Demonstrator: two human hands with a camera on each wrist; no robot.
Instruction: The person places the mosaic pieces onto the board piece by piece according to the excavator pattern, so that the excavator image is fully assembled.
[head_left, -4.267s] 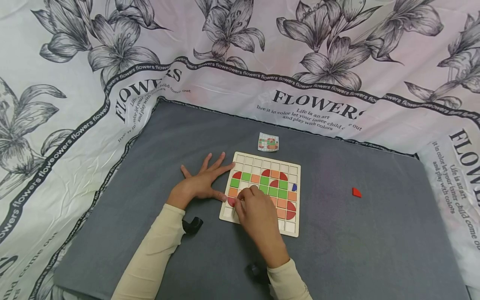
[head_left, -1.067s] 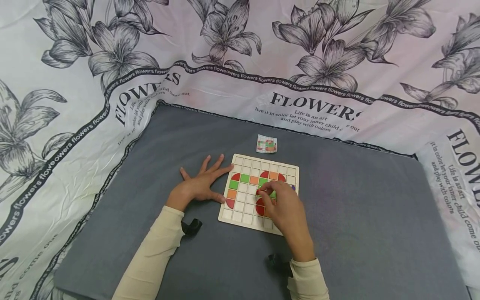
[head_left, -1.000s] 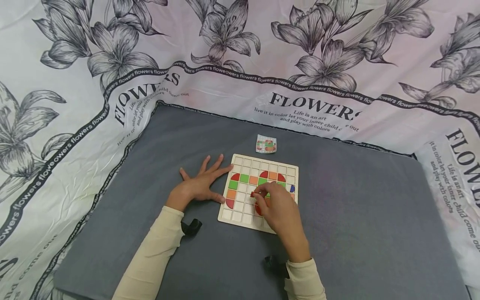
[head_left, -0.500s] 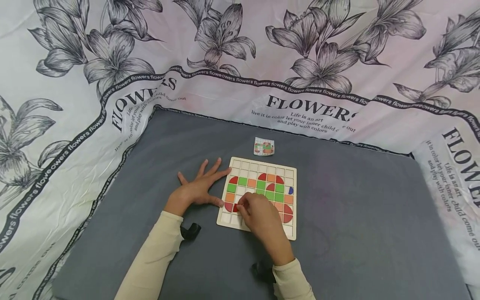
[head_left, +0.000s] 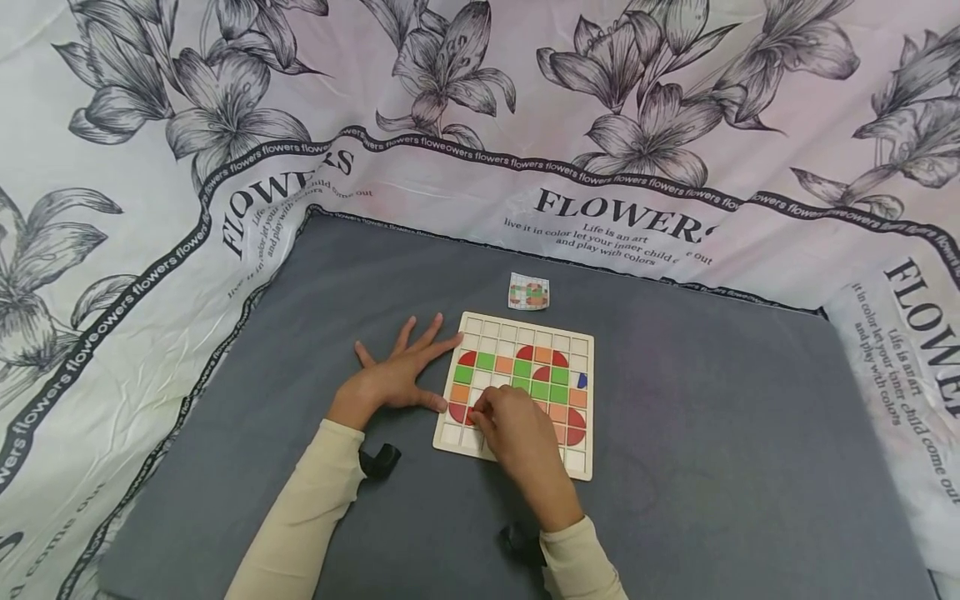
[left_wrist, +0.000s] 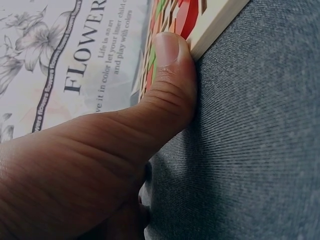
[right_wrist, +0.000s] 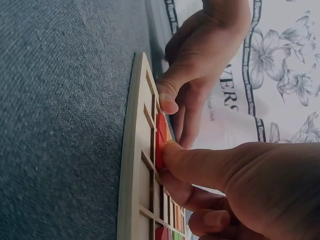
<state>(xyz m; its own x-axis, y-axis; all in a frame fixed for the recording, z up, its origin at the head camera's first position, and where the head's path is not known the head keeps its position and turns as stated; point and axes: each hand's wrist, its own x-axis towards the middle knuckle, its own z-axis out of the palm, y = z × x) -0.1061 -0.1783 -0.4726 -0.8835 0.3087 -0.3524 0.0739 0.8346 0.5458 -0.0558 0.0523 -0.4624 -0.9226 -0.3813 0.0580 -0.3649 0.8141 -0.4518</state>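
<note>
My right hand (head_left: pixel 517 437) pinches a red quarter-circle tile (right_wrist: pixel 159 151) down at a cell in the lower left of the wooden grid board (head_left: pixel 556 332). Another red quarter-circle tile (head_left: pixel 456 412) sits in the cell to its left. In the right wrist view the thumb presses the held tile, and the far fingertips are partly hidden behind it. My left hand (head_left: pixel 393 379) lies spread at the board's left side. Its thumb (left_wrist: pixel 170 65) touches the board edge, and the index fingertip reaches the edge higher up.
Green tiles (head_left: pixel 540 389), orange tiles (head_left: pixel 504 365) and more red ones fill part of the board. A dark blue piece (head_left: pixel 582 380) sits near its right edge. Behind the board lies a small printed pattern card (head_left: pixel 528 292). Flower-printed cloth (head_left: pixel 615 221) borders the grey table (head_left: pixel 712 433).
The red tile once lying on the table at right is gone from there. My right hand has carried a red tile leftward across the board to the lower-left cell. My left hand stays put.
</note>
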